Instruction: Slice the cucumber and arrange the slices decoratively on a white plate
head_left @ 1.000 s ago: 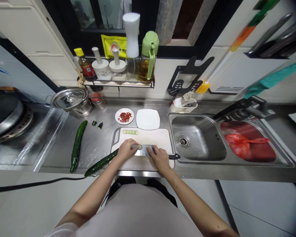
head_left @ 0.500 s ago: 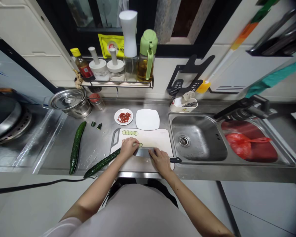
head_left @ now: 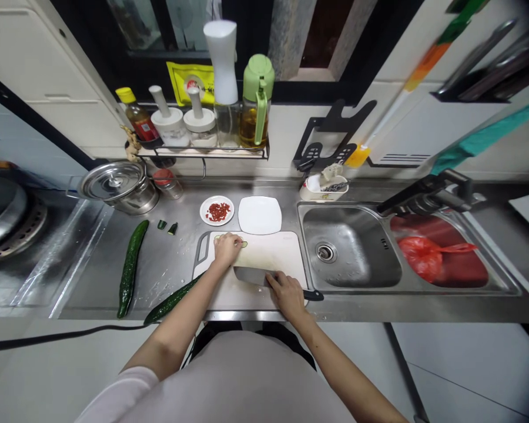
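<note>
My left hand [head_left: 227,249] is closed in a pinch on a thin cucumber slice [head_left: 244,244] at the upper part of the white cutting board [head_left: 271,249]. It covers most of the row of slices there. A kitchen knife [head_left: 250,275] with a broad blade lies low over the board, its black handle pointing right. My right hand [head_left: 288,295] grips the knife at the rear of the blade, fingers on the metal. Under my left forearm, a long cut cucumber [head_left: 170,302] reaches from the counter onto the board's left edge.
Left of the board lie a whole cucumber [head_left: 132,267] and small cucumber ends [head_left: 172,228]. Behind it stand a plate of red pieces [head_left: 206,218] and a white square plate [head_left: 260,215]. A steel sink [head_left: 352,258] is at the right, a lidded pot [head_left: 136,197] at the back left.
My left hand has moved up the board with a slice, from beside the blade to the row of slices. The knife and my right hand have shifted slightly toward my body.
</note>
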`<state>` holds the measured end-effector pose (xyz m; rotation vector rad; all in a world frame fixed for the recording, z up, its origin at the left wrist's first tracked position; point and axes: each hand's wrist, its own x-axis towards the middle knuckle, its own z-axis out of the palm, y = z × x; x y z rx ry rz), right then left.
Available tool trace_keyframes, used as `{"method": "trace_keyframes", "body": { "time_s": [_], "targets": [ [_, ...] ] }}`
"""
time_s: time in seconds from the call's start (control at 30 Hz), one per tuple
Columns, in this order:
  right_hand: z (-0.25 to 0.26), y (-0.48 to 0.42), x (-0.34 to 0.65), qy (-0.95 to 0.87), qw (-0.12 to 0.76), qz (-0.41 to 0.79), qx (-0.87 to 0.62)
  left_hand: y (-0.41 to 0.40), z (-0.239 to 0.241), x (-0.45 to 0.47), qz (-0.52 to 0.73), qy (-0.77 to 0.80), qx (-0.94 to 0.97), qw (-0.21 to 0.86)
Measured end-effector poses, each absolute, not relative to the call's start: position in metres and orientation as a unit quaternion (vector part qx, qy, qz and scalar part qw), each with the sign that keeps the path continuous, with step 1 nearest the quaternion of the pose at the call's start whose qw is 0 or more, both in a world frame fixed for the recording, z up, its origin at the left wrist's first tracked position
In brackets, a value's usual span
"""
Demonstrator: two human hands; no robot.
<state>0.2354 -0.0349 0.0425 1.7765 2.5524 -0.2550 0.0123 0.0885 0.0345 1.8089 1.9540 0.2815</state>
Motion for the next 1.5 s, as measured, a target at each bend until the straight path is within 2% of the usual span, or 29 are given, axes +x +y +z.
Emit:
{"method": "trace_keyframes", "body": {
  "time_s": [1.1, 1.2, 1.4, 1.5],
  "targets": [
    [0.042, -0.033, 0.237, 0.81, 0.026, -0.099, 0.578, 0.111, 0.023, 0.016, 0.086, 0.705, 0.676, 0.197],
    [0.043, -0.032, 0.238, 0.811, 0.026, -0.093, 0.577, 0.112, 0.024, 0.01, 0.131, 0.716, 0.651, 0.217],
    [0.039, -0.028, 0.238, 0.817, 0.001, -0.066, 0.572, 0.1, 0.022, -0.017, 0.348, 0.749, 0.518, 0.222],
    [0.039, -0.025, 0.235, 0.821, -0.004, -0.064, 0.568, 0.083, 0.016, -0.027, 0.419, 0.746, 0.47, 0.216]
  ]
}}
